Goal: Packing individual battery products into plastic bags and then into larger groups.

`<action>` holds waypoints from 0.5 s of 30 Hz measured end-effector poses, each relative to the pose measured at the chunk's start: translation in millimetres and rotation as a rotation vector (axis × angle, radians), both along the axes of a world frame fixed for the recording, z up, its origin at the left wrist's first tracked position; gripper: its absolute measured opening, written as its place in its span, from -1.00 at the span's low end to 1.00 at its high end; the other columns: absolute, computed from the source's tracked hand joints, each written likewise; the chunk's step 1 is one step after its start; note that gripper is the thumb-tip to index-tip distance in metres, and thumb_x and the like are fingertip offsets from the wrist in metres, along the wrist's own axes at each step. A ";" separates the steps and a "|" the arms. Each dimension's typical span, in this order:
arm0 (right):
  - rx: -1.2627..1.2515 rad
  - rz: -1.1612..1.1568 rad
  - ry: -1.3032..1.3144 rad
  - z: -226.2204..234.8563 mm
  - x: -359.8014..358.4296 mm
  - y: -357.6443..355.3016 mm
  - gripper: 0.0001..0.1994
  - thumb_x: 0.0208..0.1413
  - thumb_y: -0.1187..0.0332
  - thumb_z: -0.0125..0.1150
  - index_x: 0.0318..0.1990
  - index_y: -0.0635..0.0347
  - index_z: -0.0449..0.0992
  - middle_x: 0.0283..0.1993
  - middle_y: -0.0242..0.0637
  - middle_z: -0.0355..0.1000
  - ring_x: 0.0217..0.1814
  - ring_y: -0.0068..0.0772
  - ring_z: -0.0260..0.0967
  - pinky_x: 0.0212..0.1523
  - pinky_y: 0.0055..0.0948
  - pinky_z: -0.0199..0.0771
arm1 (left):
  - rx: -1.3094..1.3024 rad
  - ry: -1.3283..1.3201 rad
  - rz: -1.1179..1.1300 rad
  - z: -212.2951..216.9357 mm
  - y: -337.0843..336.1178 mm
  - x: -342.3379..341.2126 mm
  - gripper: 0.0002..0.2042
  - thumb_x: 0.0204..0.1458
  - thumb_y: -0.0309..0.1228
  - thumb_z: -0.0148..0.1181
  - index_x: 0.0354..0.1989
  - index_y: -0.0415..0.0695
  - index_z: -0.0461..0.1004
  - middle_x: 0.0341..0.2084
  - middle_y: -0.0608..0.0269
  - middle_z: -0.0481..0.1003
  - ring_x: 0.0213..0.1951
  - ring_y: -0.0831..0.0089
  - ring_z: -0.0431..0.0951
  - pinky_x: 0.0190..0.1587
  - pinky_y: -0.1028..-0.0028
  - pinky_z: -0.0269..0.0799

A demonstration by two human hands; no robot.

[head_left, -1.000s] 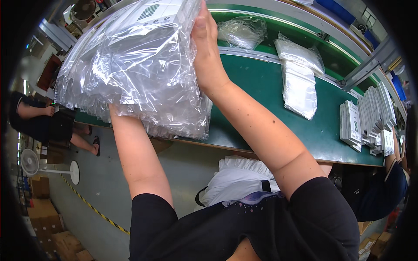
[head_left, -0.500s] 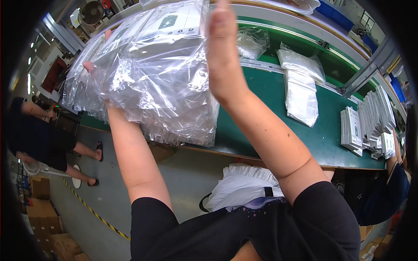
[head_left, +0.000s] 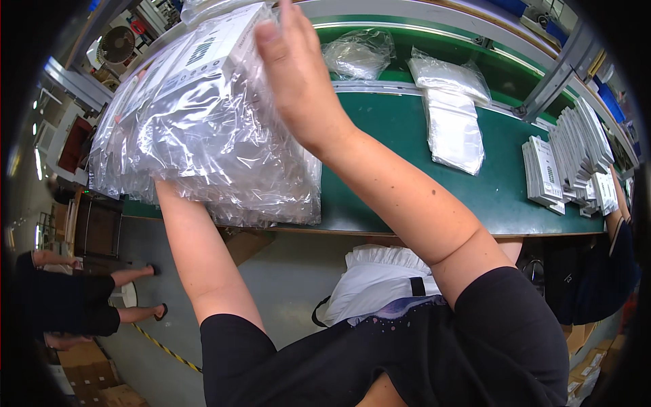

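Large clear plastic bag [head_left: 203,129] of flat white boxes, raised above the green worktable's [head_left: 407,197] left edge — right hand [head_left: 295,74] pressed flat on it, fingers extended. Left hand hidden beneath; grip indeterminable. Further white boxes [head_left: 566,166] stand unbagged at right.

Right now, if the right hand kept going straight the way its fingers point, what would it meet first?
The right hand lies flat on the stack of clear plastic bags, fingers pointing up and away. Nothing shows beyond the fingertips before the picture's edge, though depth is unclear.
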State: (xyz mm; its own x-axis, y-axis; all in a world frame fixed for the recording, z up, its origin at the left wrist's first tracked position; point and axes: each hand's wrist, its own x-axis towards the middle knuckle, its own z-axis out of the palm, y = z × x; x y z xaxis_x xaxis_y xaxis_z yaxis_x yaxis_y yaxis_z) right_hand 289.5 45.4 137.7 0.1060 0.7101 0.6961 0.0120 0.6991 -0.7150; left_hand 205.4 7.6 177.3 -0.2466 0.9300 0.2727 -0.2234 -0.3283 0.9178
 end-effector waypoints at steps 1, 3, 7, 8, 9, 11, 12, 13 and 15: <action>-0.016 0.006 0.049 -4.6 3.3 -1.2 -0.05 0.11 -0.31 -0.28 0.29 0.52 -0.15 0.35 0.33 -0.24 0.45 0.17 -0.38 0.38 -0.21 -0.37 | -0.009 -0.001 0.005 -2.5 1.4 -5.0 -0.44 0.21 0.00 -0.25 0.22 -0.17 0.14 0.13 0.06 0.26 0.13 0.17 0.28 0.16 0.22 0.24; -0.176 0.095 0.153 -19.1 10.4 -4.8 -0.04 0.11 -0.32 -0.31 0.29 0.53 -0.16 0.35 0.33 -0.24 0.45 0.16 -0.38 0.38 -0.23 -0.37 | -0.027 -0.004 0.015 -11.0 -3.0 -10.9 -0.45 0.21 -0.01 -0.25 0.21 -0.17 0.14 0.13 0.07 0.27 0.13 0.17 0.29 0.16 0.23 0.24; -0.510 0.183 0.209 -67.9 10.7 -11.7 -0.01 0.08 -0.36 -0.37 0.29 0.55 -0.17 0.33 0.31 -0.18 0.42 0.18 -0.30 0.37 -0.22 -0.28 | -0.069 -0.016 0.017 -31.7 1.2 -14.6 -0.46 0.21 -0.02 -0.24 0.20 -0.17 0.15 0.12 0.07 0.27 0.12 0.18 0.29 0.15 0.23 0.25; -0.596 0.178 0.184 -82.8 11.2 -13.5 0.01 0.07 -0.38 -0.38 0.29 0.55 -0.17 0.32 0.31 -0.15 0.41 0.18 -0.26 0.36 -0.20 -0.24 | -0.080 -0.022 0.009 -38.4 1.4 -13.9 -0.46 0.21 -0.02 -0.23 0.20 -0.17 0.16 0.12 0.07 0.28 0.12 0.18 0.29 0.15 0.23 0.25; -0.682 0.182 0.160 -90.9 8.9 -17.8 0.02 0.06 -0.39 -0.40 0.28 0.55 -0.16 0.31 0.30 -0.12 0.40 0.19 -0.22 0.35 -0.18 -0.20 | -0.089 -0.024 0.010 -45.1 -8.8 -13.9 -0.47 0.21 -0.02 -0.23 0.20 -0.17 0.16 0.11 0.07 0.28 0.12 0.18 0.29 0.15 0.23 0.25; -0.852 0.189 0.114 -105.6 6.1 -20.6 0.05 0.03 -0.42 -0.42 0.28 0.56 -0.16 0.30 0.30 -0.06 0.37 0.21 -0.15 0.33 -0.15 -0.13 | -0.107 -0.030 0.009 -54.2 -8.1 -15.5 -0.47 0.21 -0.03 -0.23 0.20 -0.17 0.16 0.11 0.08 0.28 0.12 0.19 0.30 0.14 0.23 0.25; -0.856 0.187 0.118 -102.9 3.1 -23.1 0.05 0.03 -0.42 -0.42 0.28 0.56 -0.16 0.30 0.30 -0.06 0.37 0.21 -0.15 0.33 -0.15 -0.13 | -0.118 -0.033 0.013 -59.3 -8.8 -15.3 -0.47 0.21 -0.03 -0.22 0.19 -0.17 0.16 0.11 0.08 0.28 0.12 0.19 0.30 0.14 0.24 0.25; -0.905 0.173 0.053 -99.8 -0.7 -24.5 0.04 0.04 -0.42 -0.45 0.28 0.54 -0.16 0.29 0.30 -0.07 0.37 0.20 -0.14 0.33 -0.10 -0.13 | -0.129 -0.037 0.016 -63.0 -6.3 -22.0 -0.48 0.21 -0.03 -0.22 0.19 -0.17 0.17 0.11 0.08 0.29 0.11 0.19 0.30 0.14 0.24 0.25; -0.985 0.083 -0.072 -90.3 -11.5 -30.9 0.03 0.04 -0.42 -0.53 0.30 0.50 -0.17 0.30 0.29 -0.09 0.38 0.15 -0.14 0.30 0.04 -0.18 | -0.148 -0.047 0.020 -70.6 -2.2 -31.2 -0.48 0.21 -0.04 -0.21 0.19 -0.17 0.17 0.10 0.08 0.29 0.11 0.19 0.30 0.14 0.24 0.26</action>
State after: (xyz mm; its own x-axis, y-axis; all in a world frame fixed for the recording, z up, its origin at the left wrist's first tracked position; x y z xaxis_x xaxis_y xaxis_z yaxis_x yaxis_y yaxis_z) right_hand 278.0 14.5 47.4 0.0105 0.9783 -0.2069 0.0563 -0.2072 -0.9767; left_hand 174.2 5.4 106.7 -0.2749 0.9538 0.1212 -0.2616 -0.1955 0.9452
